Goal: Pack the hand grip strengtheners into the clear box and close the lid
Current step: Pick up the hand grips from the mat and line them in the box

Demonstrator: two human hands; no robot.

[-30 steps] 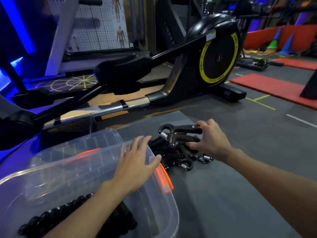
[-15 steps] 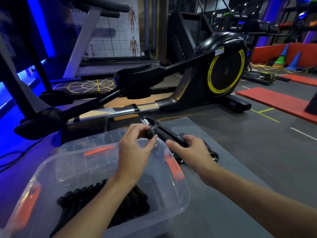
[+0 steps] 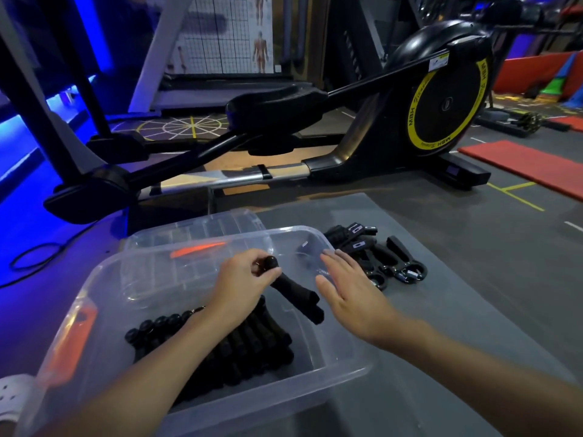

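Observation:
A clear box (image 3: 344,370) with orange latches stands open on the grey floor mat. Several black hand grip strengtheners (image 3: 239,345) lie in a row inside it. My left hand (image 3: 243,285) is over the box, shut on the spring end of one black strengthener (image 3: 296,294) whose handles point down to the right. My right hand (image 3: 350,288) hovers open over the box's right rim, holding nothing. A pile of several more strengtheners (image 3: 378,257) lies on the mat just right of the box. The clear lid (image 3: 195,228) rests behind the box.
A black and yellow elliptical trainer (image 3: 441,105) stands close behind the mat, its pedals and rail reaching left. A red mat (image 3: 530,162) lies at the right. A black cable (image 3: 31,257) loops on the floor at the left. A white shoe (image 3: 12,398) shows at bottom left.
Both hands carried one strengthener from above the box's far rim into the box. My right hand let go of it and opened; my left hand still holds it.

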